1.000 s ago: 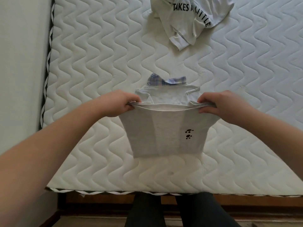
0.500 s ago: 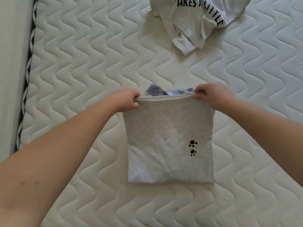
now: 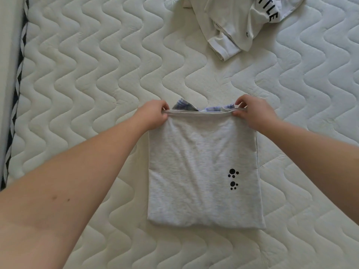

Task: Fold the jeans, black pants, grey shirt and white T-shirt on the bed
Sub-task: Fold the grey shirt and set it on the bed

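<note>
The grey shirt (image 3: pixel 202 167) lies as a folded rectangle on the quilted white bed (image 3: pixel 97 74), two black paw prints on its right side and a blue plaid collar peeking out at its far edge. My left hand (image 3: pixel 153 115) pinches the far left corner of the hem. My right hand (image 3: pixel 252 113) pinches the far right corner. The white T-shirt (image 3: pixel 233 22) with black lettering lies crumpled at the far right. Jeans and black pants are out of view.
The bed's left edge with black and white piping (image 3: pixel 17 98) runs along a pale wall (image 3: pixel 7 45). Bare mattress surrounds the shirt on all sides.
Both hands carried the shirt's lower hem forward over the body and laid it down at the collar, halving the shirt. The view has shifted forward over the bed.
</note>
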`<control>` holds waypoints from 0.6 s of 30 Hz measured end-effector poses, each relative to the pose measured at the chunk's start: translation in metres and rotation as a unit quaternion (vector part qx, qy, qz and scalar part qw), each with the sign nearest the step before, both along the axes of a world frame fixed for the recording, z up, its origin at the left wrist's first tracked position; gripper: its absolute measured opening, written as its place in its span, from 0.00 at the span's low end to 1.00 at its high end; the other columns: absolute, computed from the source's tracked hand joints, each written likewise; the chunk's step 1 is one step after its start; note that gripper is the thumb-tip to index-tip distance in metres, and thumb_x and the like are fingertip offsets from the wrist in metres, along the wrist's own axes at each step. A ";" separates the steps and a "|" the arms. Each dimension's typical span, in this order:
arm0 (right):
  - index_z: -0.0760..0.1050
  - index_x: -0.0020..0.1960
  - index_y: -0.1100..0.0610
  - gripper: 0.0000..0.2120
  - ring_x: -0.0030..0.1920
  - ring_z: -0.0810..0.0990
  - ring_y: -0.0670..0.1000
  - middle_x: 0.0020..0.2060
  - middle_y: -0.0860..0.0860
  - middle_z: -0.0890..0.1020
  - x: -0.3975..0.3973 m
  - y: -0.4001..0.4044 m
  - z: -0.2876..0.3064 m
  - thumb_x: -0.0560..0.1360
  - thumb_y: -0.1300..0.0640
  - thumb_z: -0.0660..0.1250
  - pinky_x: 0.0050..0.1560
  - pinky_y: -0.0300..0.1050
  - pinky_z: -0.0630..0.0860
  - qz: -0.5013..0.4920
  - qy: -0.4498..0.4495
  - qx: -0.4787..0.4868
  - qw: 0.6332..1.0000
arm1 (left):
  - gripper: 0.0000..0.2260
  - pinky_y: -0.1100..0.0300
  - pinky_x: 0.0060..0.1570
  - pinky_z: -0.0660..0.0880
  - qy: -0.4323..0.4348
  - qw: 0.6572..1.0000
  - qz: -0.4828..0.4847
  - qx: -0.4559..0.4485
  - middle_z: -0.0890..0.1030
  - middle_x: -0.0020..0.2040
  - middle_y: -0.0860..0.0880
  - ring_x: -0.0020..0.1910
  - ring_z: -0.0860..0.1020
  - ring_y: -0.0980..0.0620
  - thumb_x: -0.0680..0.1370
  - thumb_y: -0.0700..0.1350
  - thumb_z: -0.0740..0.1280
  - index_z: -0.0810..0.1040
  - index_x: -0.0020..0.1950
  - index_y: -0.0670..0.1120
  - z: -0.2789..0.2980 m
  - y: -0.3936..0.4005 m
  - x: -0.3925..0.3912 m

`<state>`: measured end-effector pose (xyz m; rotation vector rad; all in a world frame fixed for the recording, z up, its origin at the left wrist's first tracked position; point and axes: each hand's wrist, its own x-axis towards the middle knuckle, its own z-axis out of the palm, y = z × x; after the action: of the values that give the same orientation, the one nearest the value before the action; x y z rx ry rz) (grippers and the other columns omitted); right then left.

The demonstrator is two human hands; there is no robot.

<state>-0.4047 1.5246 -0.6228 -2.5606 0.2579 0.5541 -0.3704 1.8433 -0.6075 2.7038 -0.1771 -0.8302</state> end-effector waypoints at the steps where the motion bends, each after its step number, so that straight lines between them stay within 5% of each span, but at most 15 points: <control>1: 0.77 0.57 0.51 0.13 0.54 0.75 0.52 0.51 0.48 0.79 0.002 -0.001 -0.003 0.75 0.50 0.70 0.49 0.46 0.70 0.011 0.005 -0.001 1.000 | 0.12 0.53 0.56 0.74 0.010 1.000 0.004 -0.008 0.81 0.57 0.47 0.57 0.77 0.45 0.78 0.46 0.63 0.78 0.60 0.48 -0.003 -0.001 0.001; 5: 0.77 0.60 0.55 0.17 0.56 0.75 0.56 0.55 0.54 0.79 0.008 -0.001 -0.008 0.74 0.48 0.71 0.50 0.45 0.68 0.094 0.019 -0.012 0.995 | 0.24 0.58 0.52 0.71 0.080 0.996 -0.009 -0.026 0.76 0.53 0.54 0.52 0.75 0.51 0.73 0.61 0.71 0.74 0.63 0.49 -0.006 -0.007 0.007; 7: 0.75 0.62 0.55 0.23 0.57 0.75 0.56 0.57 0.54 0.79 0.010 0.001 -0.006 0.72 0.46 0.74 0.50 0.43 0.66 0.102 0.051 -0.014 0.993 | 0.28 0.55 0.56 0.72 0.092 0.995 -0.034 -0.003 0.76 0.54 0.52 0.54 0.75 0.49 0.69 0.59 0.75 0.73 0.63 0.48 -0.006 -0.011 0.011; 13: 0.80 0.54 0.56 0.19 0.42 0.76 0.54 0.42 0.53 0.80 0.016 0.015 0.003 0.69 0.45 0.74 0.42 0.43 0.70 0.120 0.146 -0.079 0.979 | 0.12 0.54 0.48 0.70 0.067 0.986 -0.106 0.111 0.78 0.47 0.47 0.54 0.77 0.43 0.73 0.54 0.72 0.74 0.46 0.49 -0.009 -0.028 0.007; 18: 0.78 0.46 0.54 0.12 0.43 0.75 0.55 0.40 0.52 0.78 0.003 0.010 0.029 0.70 0.48 0.74 0.39 0.43 0.66 0.126 0.076 -0.062 0.987 | 0.10 0.58 0.42 0.67 0.020 0.991 -0.129 0.038 0.82 0.52 0.43 0.53 0.78 0.42 0.74 0.49 0.71 0.78 0.53 0.46 0.006 -0.020 -0.001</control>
<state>-0.4019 1.5351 -0.5939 -2.6938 0.0189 0.8550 -0.3713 1.8236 -0.6018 2.7706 -0.5035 -0.9805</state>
